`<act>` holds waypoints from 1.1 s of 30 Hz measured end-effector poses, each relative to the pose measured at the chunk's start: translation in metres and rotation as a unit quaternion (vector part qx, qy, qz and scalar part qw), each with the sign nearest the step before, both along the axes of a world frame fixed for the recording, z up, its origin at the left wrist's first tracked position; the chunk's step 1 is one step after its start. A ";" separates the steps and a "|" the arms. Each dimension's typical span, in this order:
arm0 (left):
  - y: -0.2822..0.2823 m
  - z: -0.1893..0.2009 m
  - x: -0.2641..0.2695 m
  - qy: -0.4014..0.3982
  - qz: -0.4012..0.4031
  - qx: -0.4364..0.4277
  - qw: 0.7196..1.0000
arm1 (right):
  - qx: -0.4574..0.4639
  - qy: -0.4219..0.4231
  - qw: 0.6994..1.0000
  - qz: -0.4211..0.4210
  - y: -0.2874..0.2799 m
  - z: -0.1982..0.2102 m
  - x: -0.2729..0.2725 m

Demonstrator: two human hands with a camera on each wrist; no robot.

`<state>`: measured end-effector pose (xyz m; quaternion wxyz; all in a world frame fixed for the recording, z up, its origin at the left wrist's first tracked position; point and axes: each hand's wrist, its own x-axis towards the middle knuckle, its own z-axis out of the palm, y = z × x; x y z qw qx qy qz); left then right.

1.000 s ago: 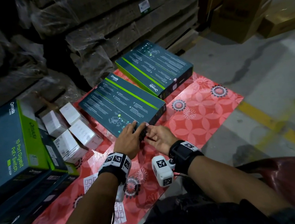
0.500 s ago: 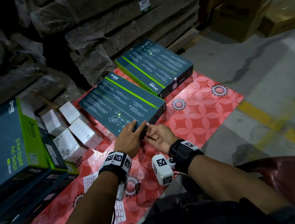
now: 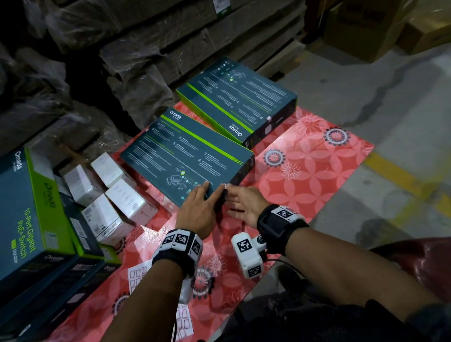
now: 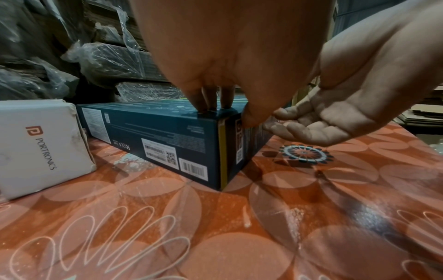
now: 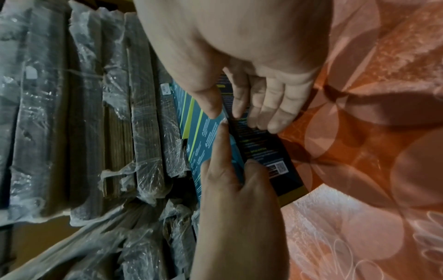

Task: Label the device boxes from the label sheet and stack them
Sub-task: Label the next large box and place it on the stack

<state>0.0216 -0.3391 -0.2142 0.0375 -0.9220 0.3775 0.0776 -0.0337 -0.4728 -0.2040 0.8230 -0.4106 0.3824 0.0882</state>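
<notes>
Both your hands met at the near corner of the middle box (image 3: 187, 157), which lay flat on the red mat (image 3: 314, 174). Your left hand (image 3: 199, 210) had fingertips pressed on the top face at the edge, thumb down on the end face — bracing, fingers near straight, nothing held. Your right hand (image 3: 245, 206) sat just beside it, thumb on top, fingers loose against the end face. A small pale bit showed at the fingertips in the head view; couldn't tell if that was a label or whether it was pinched.

Key relation: the box's long axis ran away from you, up and to the left, so the labelling edge was the near short end, directly ahead of both hands. Right hand was nearer that end face.

Second box (image 3: 240, 101) lay flat beyond, not stacked yet. Label sheet (image 3: 138, 276) lay under your left forearm.
</notes>
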 end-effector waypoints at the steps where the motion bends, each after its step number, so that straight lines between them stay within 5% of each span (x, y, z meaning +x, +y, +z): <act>1: 0.000 0.001 0.000 0.000 -0.001 0.002 1.000 | -0.013 0.002 1.000 0.002 -0.001 0.000 0.001; 15: -0.002 0.010 -0.001 0.022 0.013 0.012 1.000 | -0.149 0.029 0.987 0.054 -0.004 -0.002 0.017; 33: -0.008 0.024 0.001 0.040 0.006 0.043 0.998 | -0.166 0.015 0.981 0.100 -0.009 -0.010 0.020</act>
